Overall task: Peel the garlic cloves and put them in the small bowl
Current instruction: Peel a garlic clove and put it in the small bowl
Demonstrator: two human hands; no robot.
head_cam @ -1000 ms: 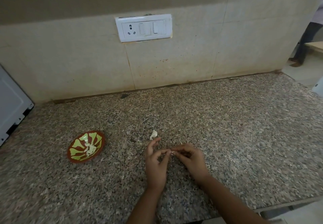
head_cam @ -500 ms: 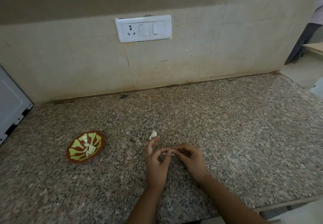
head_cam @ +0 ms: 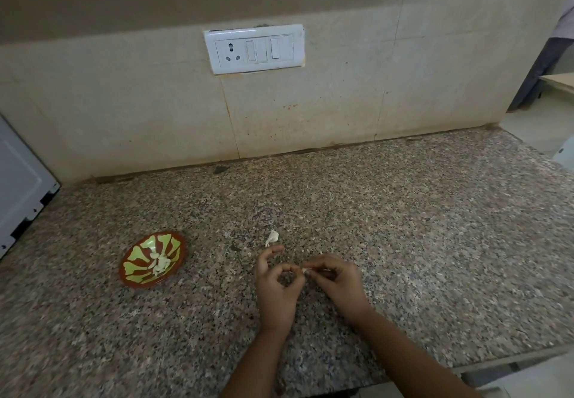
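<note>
Fingertips of both hands meet just above the speckled brown granite surface (head_cam: 403, 242), near its front edge. The left hand (head_cam: 275, 289) curls thumb and forefinger into a ring, its other fingers lifted and spread. The right hand (head_cam: 338, 286) bends its fingers inward to the same spot. Between the two sits a small pale garlic clove (head_cam: 306, 270), pinched from both sides. Each grip is narrow and closed on it, and most of the clove is hidden by the fingertips.

To the left, well apart from the hands, rests the small round brown bowl with green petal pattern (head_cam: 124, 265). It holds a few whitish peeled cloves (head_cam: 160, 262) in its middle. A white scrap of garlic skin (head_cam: 272, 237) lies on the surface just beyond the left hand's raised finger.

On the beige tiled wall (head_cam: 124, 112) behind, a white socket-and-switch plate (head_cam: 254, 48) is mounted. A white appliance panel (head_cam: 18, 186) stands at the far left edge.
</note>
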